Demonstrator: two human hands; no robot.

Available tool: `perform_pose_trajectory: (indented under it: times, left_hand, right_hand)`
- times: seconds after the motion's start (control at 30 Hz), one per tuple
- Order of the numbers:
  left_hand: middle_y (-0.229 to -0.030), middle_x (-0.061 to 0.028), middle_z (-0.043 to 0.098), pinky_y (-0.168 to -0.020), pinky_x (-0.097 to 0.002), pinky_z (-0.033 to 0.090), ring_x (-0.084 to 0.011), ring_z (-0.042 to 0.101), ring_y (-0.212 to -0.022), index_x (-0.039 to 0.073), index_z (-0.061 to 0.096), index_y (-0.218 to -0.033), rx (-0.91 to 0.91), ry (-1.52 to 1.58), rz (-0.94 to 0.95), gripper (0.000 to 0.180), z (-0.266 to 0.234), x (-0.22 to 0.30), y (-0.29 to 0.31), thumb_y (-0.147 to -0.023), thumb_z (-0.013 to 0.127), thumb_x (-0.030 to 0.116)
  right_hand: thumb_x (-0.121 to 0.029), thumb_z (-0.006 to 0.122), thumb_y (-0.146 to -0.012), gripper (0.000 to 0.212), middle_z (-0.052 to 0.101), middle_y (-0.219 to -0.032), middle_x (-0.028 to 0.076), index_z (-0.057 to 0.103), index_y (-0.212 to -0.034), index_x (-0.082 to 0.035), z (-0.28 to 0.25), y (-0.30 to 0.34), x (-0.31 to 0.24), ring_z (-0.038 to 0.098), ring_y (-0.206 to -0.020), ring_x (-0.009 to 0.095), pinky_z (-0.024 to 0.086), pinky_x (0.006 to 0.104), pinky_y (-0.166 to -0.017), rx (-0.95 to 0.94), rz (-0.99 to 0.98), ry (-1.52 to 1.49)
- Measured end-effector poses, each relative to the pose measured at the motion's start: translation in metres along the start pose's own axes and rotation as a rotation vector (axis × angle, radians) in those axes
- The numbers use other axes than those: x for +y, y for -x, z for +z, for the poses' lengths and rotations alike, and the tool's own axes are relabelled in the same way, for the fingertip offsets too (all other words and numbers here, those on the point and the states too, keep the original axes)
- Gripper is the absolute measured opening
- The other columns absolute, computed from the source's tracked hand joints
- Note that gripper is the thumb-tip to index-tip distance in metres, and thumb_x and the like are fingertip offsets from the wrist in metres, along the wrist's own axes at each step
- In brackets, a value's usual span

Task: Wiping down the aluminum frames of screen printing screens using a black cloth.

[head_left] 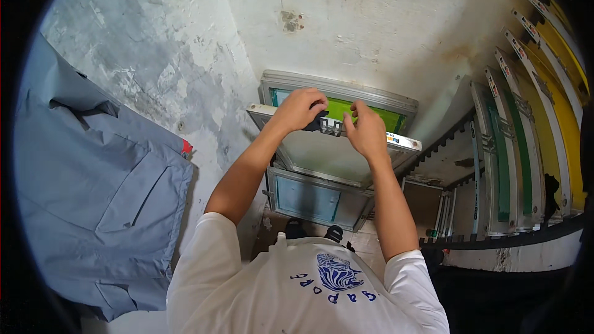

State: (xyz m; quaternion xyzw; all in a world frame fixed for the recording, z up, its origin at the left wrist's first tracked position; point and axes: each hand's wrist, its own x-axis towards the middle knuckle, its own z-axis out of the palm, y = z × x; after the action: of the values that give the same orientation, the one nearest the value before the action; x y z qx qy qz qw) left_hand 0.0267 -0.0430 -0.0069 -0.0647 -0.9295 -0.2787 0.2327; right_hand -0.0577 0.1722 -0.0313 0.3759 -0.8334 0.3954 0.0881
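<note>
A metal-framed screen (309,156) with a pale, see-through panel stands tilted in front of me, its top bar nearest my hands. On the middle of that bar sits a small silver metal bracket (331,126). My left hand (300,110) is closed at a black piece (317,121) just left of the bracket; its kind is hard to make out. To the right of the bracket, my right hand (367,130) hovers at the bar with thumb and fingers apart, and nothing shows between them. Part of its palm side is hidden.
Behind stands another framed screen with a green panel (337,108), against the stained wall (346,31). A framed screen with a light-blue panel (303,199) leans low by my feet. Several framed screens (526,111) fill a rack on the right. A grey-blue jacket (105,185) hangs on the left.
</note>
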Motion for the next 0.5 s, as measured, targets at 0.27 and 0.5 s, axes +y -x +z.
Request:
perform_pose_trajectory:
  times: [0.27, 0.5]
  left_hand:
    - [-0.091, -0.0156, 0.072, -0.076, -0.0539, 0.051, -0.0430, 0.067, -0.087, 0.009, 0.074, -0.100, -0.120, -0.065, -0.018, 0.030, 0.035, 0.009, 0.022, -0.105, 0.057, 0.033]
    - [-0.101, -0.0077, 0.073, -0.086, -0.0479, 0.049, -0.0301, 0.070, -0.094, 0.013, 0.074, -0.112, -0.019, -0.289, 0.261, 0.025, 0.049, 0.027, 0.027, -0.104, 0.057, 0.030]
  right_hand:
    - [-0.024, 0.074, -0.098, 0.029, 0.074, -0.089, 0.018, 0.064, -0.110, 0.000, -0.008, 0.009, 0.029, 0.073, -0.072, 0.035, 0.056, 0.0455, -0.069, 0.110, 0.052, 0.065]
    - [-0.026, 0.073, -0.098, 0.030, 0.076, -0.087, 0.019, 0.066, -0.108, 0.001, -0.033, 0.012, 0.030, 0.075, -0.076, 0.034, 0.057, 0.0442, -0.070, 0.125, 0.162, 0.137]
